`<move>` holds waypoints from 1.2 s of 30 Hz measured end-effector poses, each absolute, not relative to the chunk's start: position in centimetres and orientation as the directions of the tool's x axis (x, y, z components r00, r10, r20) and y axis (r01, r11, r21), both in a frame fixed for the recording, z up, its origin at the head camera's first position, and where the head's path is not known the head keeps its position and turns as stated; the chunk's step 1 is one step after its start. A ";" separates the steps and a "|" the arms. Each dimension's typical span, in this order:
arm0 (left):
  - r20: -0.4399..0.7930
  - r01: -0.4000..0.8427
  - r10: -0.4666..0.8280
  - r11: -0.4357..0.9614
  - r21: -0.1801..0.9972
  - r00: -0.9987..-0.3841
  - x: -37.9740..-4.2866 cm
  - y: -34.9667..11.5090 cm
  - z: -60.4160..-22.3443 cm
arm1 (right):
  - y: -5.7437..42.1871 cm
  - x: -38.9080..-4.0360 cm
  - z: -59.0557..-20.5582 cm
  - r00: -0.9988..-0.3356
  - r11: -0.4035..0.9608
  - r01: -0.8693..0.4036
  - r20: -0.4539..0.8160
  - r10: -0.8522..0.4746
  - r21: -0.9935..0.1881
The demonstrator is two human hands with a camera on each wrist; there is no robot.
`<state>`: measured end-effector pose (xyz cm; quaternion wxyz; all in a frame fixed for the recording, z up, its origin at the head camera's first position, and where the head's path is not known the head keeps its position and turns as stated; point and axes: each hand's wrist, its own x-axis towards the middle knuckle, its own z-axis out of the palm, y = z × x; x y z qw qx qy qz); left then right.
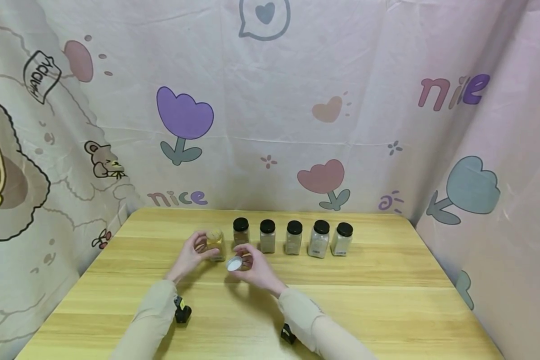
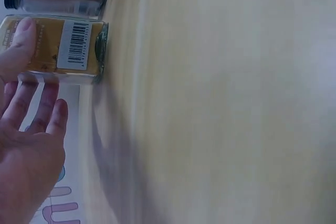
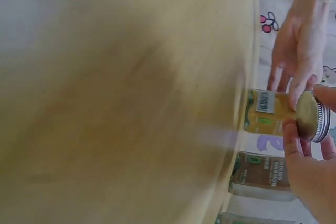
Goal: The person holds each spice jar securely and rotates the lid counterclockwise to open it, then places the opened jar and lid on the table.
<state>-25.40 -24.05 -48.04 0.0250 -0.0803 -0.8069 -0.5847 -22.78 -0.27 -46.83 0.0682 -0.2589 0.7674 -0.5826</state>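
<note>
My left hand [image 1: 193, 255] holds a square glass spice jar [image 1: 216, 248] with yellow-brown contents, thumb on one side and fingers round the other. In the left wrist view a white barcode label shows on the spice jar [image 2: 76, 45]; its base is near the wood surface, and whether it touches cannot be told. Just to its right, my right hand [image 1: 257, 270] pinches a round metal lid [image 1: 234, 264] by its edge, a pale face turned outward. The ribbed rim of the lid [image 3: 315, 116] shows in the right wrist view. No black cap shows on the held jar.
Right of the held jar, a brown jar labelled ground cinnamon [image 1: 241, 235] and several black-capped jars of paler contents, such as this one [image 1: 318, 242], stand in a row on the wooden table [image 1: 387, 305]. A printed curtain [image 1: 261, 100] hangs behind and at both sides.
</note>
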 end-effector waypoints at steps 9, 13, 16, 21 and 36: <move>0.130 0.160 0.114 0.325 0.932 -0.985 -27.1 -25.2 -47.5 | -2.4 -24.1 -47.4 -0.869 0.240 -0.283 0.142 -0.474 -0.929; 0.134 0.167 0.119 0.335 0.927 -0.984 -27.6 -25.3 -47.5 | -3.3 -24.3 -47.6 -0.870 0.252 -0.252 0.105 -0.481 -0.934; 0.133 0.165 0.115 0.339 0.926 -0.984 -28.1 -25.5 -47.6 | -3.9 -24.5 -47.7 -0.874 0.267 -0.232 0.080 -0.479 -0.935; 0.171 0.219 0.166 0.331 0.918 -0.971 -28.1 -26.7 -47.7 | -5.1 -25.4 -48.0 -0.878 0.311 -0.223 0.052 -0.476 -0.924; 0.094 0.082 -0.010 0.393 0.916 -0.996 -26.3 -29.3 -47.7 | -8.4 -25.8 -48.2 -0.888 0.482 -0.317 0.078 -0.453 -0.817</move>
